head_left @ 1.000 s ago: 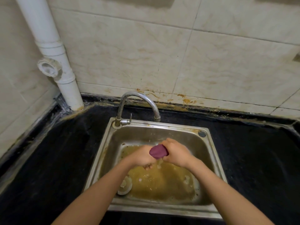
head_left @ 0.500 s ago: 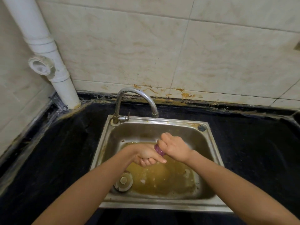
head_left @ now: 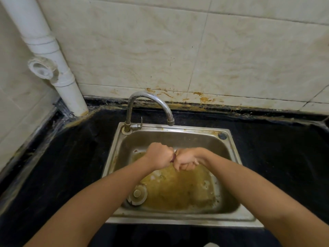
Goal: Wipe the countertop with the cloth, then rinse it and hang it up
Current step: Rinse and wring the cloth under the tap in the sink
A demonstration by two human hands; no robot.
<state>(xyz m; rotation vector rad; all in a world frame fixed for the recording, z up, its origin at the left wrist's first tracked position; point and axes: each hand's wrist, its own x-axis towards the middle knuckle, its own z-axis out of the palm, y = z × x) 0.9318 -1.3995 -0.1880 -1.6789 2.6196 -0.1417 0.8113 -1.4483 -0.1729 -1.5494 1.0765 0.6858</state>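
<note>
Two fists set knuckle to knuckle, forearms stretched forward

The left hand [head_left: 159,155] is closed into a fist with its back turned up toward the camera. It is set against the right hand [head_left: 186,160], which is rolled the other way, so that its curled fingers [head_left: 187,166] are shown along its lower edge (the thumbs cannot be made out). Only a sliver of the cloth [head_left: 172,158] is seen between the two fists, where it is gripped by both. Both forearms are bare and are extended from the lower corners of the view, converging at the wrists. The right wrist is bent inward, while the left is kept nearly straight.
</note>
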